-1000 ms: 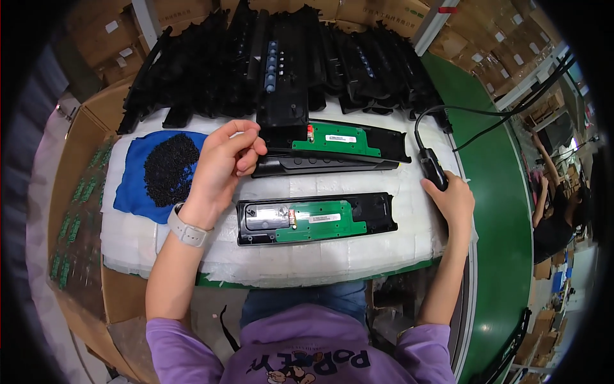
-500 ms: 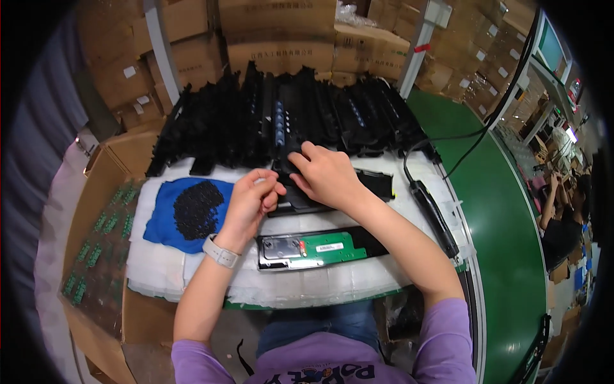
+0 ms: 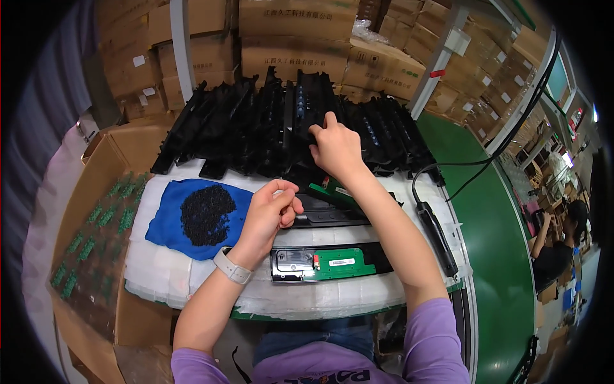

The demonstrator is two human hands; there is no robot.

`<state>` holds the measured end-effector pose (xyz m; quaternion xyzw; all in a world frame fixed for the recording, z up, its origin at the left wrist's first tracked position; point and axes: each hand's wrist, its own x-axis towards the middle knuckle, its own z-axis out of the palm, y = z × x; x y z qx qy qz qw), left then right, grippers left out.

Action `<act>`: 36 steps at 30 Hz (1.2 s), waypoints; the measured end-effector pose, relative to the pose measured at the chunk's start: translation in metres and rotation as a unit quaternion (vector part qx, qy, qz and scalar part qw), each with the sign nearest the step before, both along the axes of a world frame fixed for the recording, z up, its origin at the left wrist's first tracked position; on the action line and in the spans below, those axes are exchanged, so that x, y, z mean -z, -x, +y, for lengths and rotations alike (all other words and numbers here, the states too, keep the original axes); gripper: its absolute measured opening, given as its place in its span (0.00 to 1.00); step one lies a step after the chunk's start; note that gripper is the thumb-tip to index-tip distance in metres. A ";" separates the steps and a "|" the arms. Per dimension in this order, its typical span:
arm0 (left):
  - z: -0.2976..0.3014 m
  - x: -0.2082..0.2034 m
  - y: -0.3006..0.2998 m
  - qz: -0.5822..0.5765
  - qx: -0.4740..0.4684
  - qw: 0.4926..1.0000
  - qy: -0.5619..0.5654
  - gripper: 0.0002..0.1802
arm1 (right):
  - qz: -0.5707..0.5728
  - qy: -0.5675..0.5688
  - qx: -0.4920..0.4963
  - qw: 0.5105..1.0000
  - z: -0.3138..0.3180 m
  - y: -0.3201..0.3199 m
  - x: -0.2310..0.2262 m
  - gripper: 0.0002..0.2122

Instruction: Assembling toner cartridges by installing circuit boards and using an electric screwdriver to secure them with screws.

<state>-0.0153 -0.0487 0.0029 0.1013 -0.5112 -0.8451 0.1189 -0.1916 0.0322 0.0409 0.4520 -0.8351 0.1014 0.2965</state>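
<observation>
My right hand reaches to the row of black parts, its bent fingers on the lower end of a long black plastic strip with a line of small round bluish spots. Nearer me, my left hand hovers with its fingers curled together; whatever is in them is too small or hidden to make out. Beside it lies a black plastic housing, with a green circuit board partly hidden behind my right forearm. Closest to me is a black panel carrying another green circuit board.
Several black plastic strips stand across the table's back. A blue cloth at left bears a heap of small black pieces. A corded black tool lies right. A carton with bagged green boards stands far left; cardboard boxes rise behind.
My right hand has moved away from me, and the spotted black strip has shifted farther back with it. The green board behind the housing now shows. My left hand stays curled near the housing.
</observation>
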 end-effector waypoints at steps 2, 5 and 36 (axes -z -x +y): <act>0.001 -0.001 0.002 -0.006 0.008 1.000 -0.006 0.07 | 0.007 0.041 -0.022 0.999 0.012 -0.005 -0.005 0.13; -0.005 -0.001 -0.004 -0.005 0.007 1.000 -0.019 0.08 | 0.020 0.100 -0.040 0.994 0.048 -0.029 -0.022 0.13; 0.021 0.008 0.006 0.004 0.032 0.999 -0.025 0.07 | -0.618 0.425 -0.507 0.424 0.183 -0.046 -0.065 0.33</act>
